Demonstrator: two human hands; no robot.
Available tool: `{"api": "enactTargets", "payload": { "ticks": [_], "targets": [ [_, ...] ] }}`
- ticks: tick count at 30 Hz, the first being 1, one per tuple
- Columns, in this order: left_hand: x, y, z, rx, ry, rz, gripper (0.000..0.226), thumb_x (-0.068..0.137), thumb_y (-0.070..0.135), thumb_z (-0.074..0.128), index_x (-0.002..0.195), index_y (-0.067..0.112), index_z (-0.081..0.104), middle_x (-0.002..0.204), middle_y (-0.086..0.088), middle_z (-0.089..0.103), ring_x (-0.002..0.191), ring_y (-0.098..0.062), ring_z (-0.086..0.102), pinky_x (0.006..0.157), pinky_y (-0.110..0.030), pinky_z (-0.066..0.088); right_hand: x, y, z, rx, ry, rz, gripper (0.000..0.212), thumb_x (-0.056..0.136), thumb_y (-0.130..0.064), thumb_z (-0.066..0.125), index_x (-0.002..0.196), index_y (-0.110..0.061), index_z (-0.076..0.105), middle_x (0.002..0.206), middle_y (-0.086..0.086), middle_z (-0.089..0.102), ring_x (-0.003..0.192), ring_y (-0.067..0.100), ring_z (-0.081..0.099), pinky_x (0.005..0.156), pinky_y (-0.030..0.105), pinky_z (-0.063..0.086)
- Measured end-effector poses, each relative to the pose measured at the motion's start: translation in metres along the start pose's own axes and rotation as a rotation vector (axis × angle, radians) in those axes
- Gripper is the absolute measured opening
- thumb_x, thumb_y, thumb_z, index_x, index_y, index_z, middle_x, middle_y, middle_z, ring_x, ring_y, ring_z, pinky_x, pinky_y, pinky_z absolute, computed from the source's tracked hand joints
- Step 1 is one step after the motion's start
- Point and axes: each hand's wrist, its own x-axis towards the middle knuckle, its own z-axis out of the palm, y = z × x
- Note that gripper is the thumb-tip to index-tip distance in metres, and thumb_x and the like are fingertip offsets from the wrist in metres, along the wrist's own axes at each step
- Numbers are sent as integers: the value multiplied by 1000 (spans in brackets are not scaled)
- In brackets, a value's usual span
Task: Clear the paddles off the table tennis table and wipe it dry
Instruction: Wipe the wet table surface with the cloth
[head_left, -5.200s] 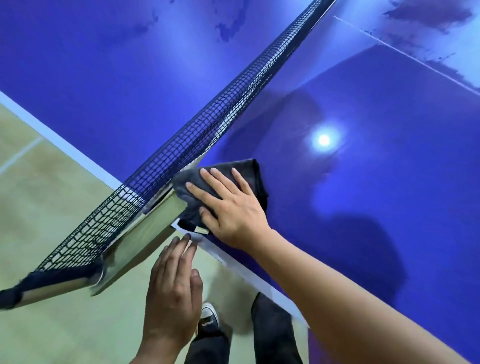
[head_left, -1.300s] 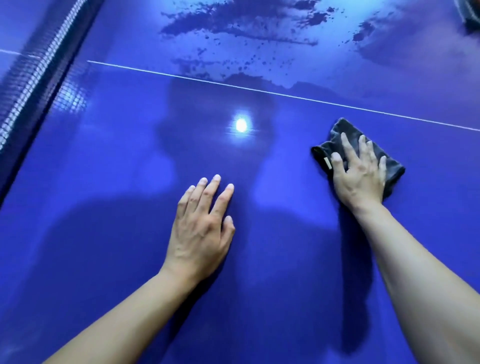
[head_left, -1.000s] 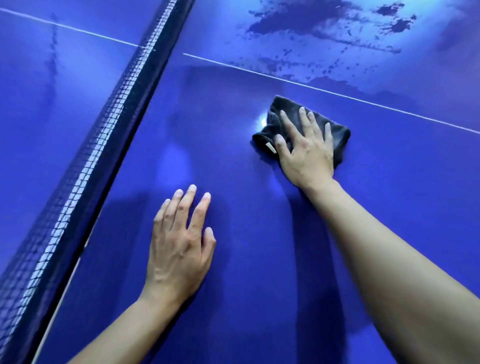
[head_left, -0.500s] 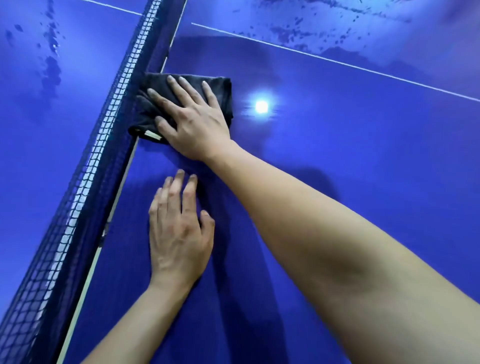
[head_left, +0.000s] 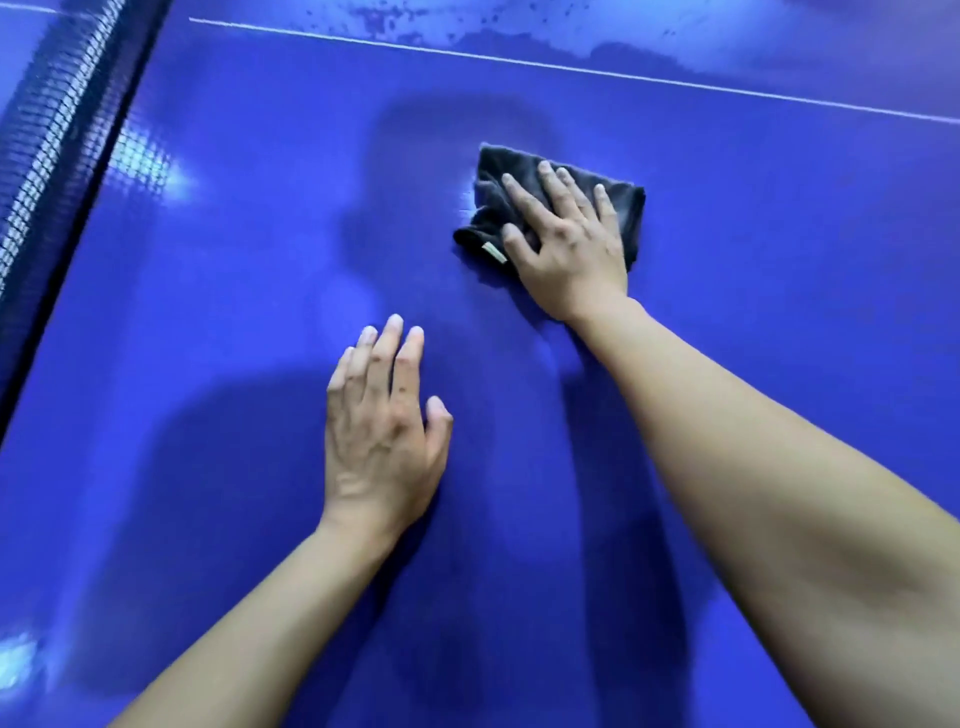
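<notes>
Net (head_left: 47, 130) crosses the table (head_left: 208, 493) at far left, blurred. L hand (head_left: 384, 436) lies flat on the surface right of the net, fingers straight and close together, thumb out, holding nothing. It sits approx. where it was 0.5 s ago and prob. serves as a brace. Cloth (head_left: 498, 171), dark and folded, lies right of and beyond it, just short of the white line (head_left: 571, 65). 0.5 s ago it was hard against the net, so the stroke has run from the net rightward. R hand (head_left: 566, 244) is palm-down on the cloth, fingers spread and straight, pressing, not gripping. Surface on the near side of the line looks even w/ no droplets, prob. dry. Wet patches (head_left: 519, 36) show beyond the line. No paddles in view. Judgement: clearing prob. done, wiping part-way, far strip left.
</notes>
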Motion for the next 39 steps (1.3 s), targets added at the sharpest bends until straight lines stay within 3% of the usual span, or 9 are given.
{"api": "enactTargets", "payload": {
  "ticks": [5,9,14,19,25,30,35,39],
  "targets": [
    [-5,38,20,29,-42,45,57,93,20,54,148,6,44,158,-13,38,148,-35,31,122,-48,22,-62,129,-32,-46,15,201,60,98,-58,27,157,-47,27,169,1,21,156,13,13,128,46,2],
    [-14,47,28,36,-56,57,53,96,16,54,147,4,45,156,-15,40,147,-37,32,121,-48,24,-111,193,-51,-42,62,370,62,98,-59,28,157,-43,29,169,3,21,156,14,13,128,47,2],
    [-19,37,18,11,-20,60,52,96,17,54,146,5,47,155,-17,41,145,-39,35,119,-50,28,-124,206,-56,-67,73,443,64,98,-59,27,159,-39,28,169,7,20,157,17,13,127,48,2],
    [-31,-15,-1,22,4,34,55,95,24,47,146,5,48,155,-16,42,145,-37,36,119,-51,30,-125,192,-50,-63,84,477,70,95,-63,21,160,-37,27,169,10,20,157,20,11,127,51,1],
    [-25,-98,-28,10,35,-36,56,94,25,46,146,4,47,156,-17,40,146,-38,34,119,-53,28,-89,77,-19,-82,101,333,67,96,-58,22,159,-36,29,168,11,22,156,22,15,127,52,5],
    [-25,-161,-51,0,53,-71,56,94,25,47,146,6,47,156,-18,38,146,-38,33,119,-54,28,-52,-77,22,-106,94,59,66,97,-56,24,159,-33,33,167,8,27,156,21,19,126,53,7],
    [-31,-227,-72,7,87,-139,54,93,26,46,143,7,51,155,-20,39,142,-40,37,116,-54,30,-27,-245,67,-73,9,-176,60,100,-55,32,159,-41,27,170,1,20,157,15,13,126,50,4],
    [-41,-249,-81,3,64,-147,55,91,26,45,143,8,52,154,-19,40,141,-41,38,118,-54,29,-9,-332,86,-59,-74,-368,58,101,-53,33,159,-43,27,170,-2,18,157,12,10,126,49,0]
  ]
}}
